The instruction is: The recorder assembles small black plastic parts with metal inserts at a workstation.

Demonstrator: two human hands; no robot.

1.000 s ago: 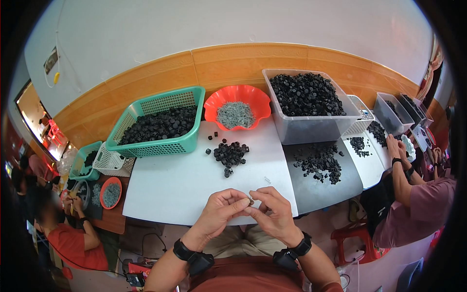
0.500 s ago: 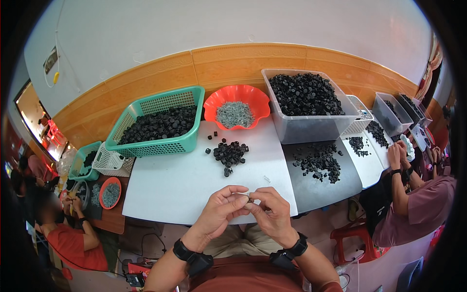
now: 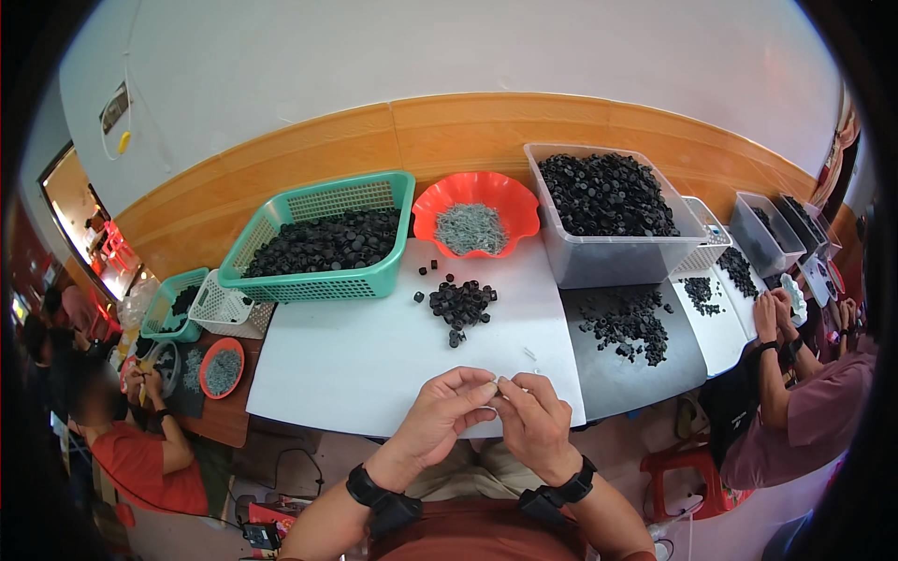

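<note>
Over the table's near edge, my left hand [image 3: 447, 411] and my right hand [image 3: 537, 423] meet at the fingertips. Both are closed in a pinch around something tiny, almost wholly covered by the fingers, so its kind cannot be made out. Beyond them on the white tabletop [image 3: 341, 360] lies a loose pile of small black plastic caps [image 3: 462, 303], a few strayed from it. A small clear piece [image 3: 529, 353] rests just past my right hand. Behind the pile, a red scalloped bowl [image 3: 427, 211] holds many thin grey metallic-looking pieces [image 3: 470, 229].
A green basket [image 3: 323, 286] of black parts stands back left, a clear plastic bin [image 3: 608, 257] of black parts back right. More black pieces [image 3: 631, 325] cover a dark board [image 3: 613, 383]. Co-workers sit at left [image 3: 150, 463] and right [image 3: 795, 411]; a red stool [image 3: 683, 463] stands at right.
The whole view has shifted slightly, so things appear a little farther right and lower. My hands stay together; the dark bit seen between the fingertips before is now more hidden.
</note>
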